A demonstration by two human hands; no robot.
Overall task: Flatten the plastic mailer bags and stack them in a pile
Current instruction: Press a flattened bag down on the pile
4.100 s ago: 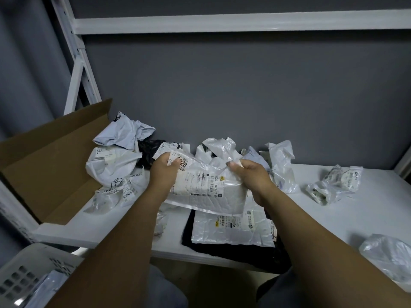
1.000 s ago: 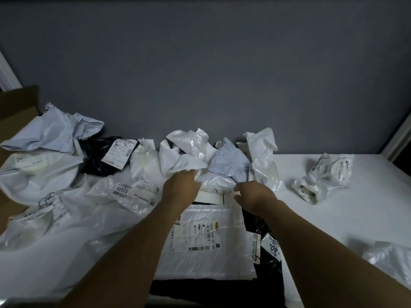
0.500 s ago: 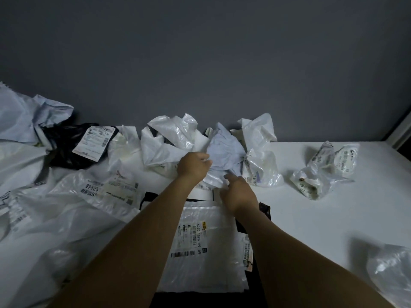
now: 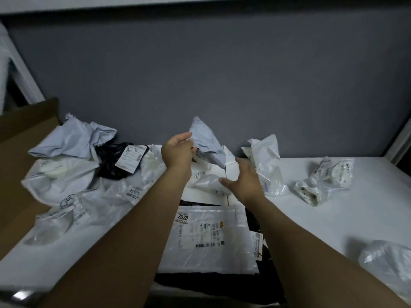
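Note:
A crumpled pale grey mailer bag (image 4: pixel 205 142) is lifted above the white shelf, pinched at its left edge by my left hand (image 4: pixel 178 152). My right hand (image 4: pixel 245 180) hovers just below and to the right of it, fingers spread, holding nothing. In front of me lies the pile of flattened bags (image 4: pixel 209 238): a clear-white labelled mailer on top of a black one. Crumpled bags (image 4: pixel 64 174) are heaped at the left, and a white crumpled bag (image 4: pixel 265 161) stands right of my hands.
A brown cardboard box flap (image 4: pixel 24 138) rises at the far left. Two small crumpled clear bags (image 4: pixel 324 178) lie to the right on the white shelf (image 4: pixel 355 218), another clear bag (image 4: pixel 389 261) at the lower right. A grey wall backs the shelf.
My left hand has lifted the grey crumpled bag up off the heap. My right hand has let go and opened below it. The labelled mailer lies flat on the pile.

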